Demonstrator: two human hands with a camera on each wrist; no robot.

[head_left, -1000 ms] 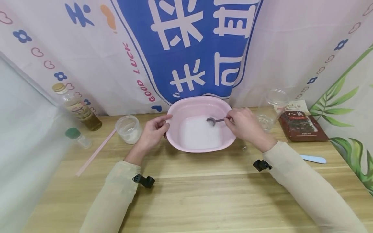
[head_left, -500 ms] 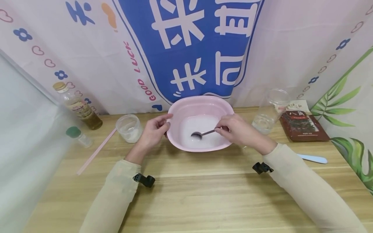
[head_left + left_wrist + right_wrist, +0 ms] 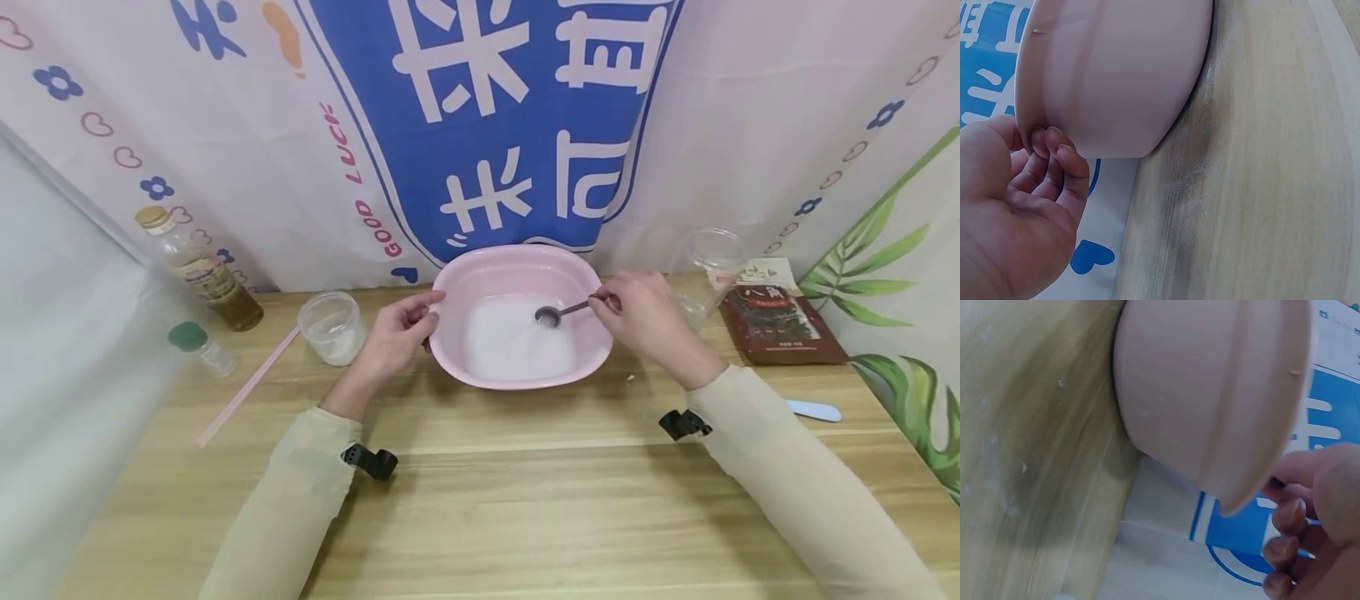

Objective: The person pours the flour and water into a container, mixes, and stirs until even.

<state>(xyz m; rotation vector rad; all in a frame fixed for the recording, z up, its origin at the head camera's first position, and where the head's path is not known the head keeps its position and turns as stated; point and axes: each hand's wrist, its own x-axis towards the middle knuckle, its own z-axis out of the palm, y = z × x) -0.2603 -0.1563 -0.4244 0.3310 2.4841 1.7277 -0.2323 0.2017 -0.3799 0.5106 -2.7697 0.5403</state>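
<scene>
Pink basin (image 3: 517, 275) sits on the wooden table (image 3: 525, 492), centre rear, up against the printed backdrop (image 3: 525, 125). White, cloudy contents in its bottom.

Left hand (image 3: 393, 337) at the basin's left rim: fingers curled, tips pressed to the outer wall just under the lip, thumb over the rim. Left wrist view confirms it, with the fingertips (image 3: 1054, 140) touching the pink wall (image 3: 1116, 69). The grip is closed on the rim.

Right hand (image 3: 648, 321) at the basin's right side, fingers pinched together on the handle of a metal spoon (image 3: 558, 312). Spoon bowl lies low over the white contents, right of centre; handle slopes up to the fingers. Right wrist view shows only the basin's outer wall (image 3: 1210, 394) and curled fingers (image 3: 1285, 547) past the rim; spoon hidden there.

Left of the basin: 1 small clear cup (image 3: 330, 327) with white matter, near the left hand but apart. Further left, 1 pink straw (image 3: 247, 387) lying flat, 1 green-capped small bottle (image 3: 198, 346), 1 tall bottle of amber liquid (image 3: 198, 271).

Right of the basin: 1 clear plastic cup (image 3: 712, 267), 1 dark red packet (image 3: 780, 321), 1 pale blue utensil (image 3: 813, 409) behind the right sleeve.
</scene>
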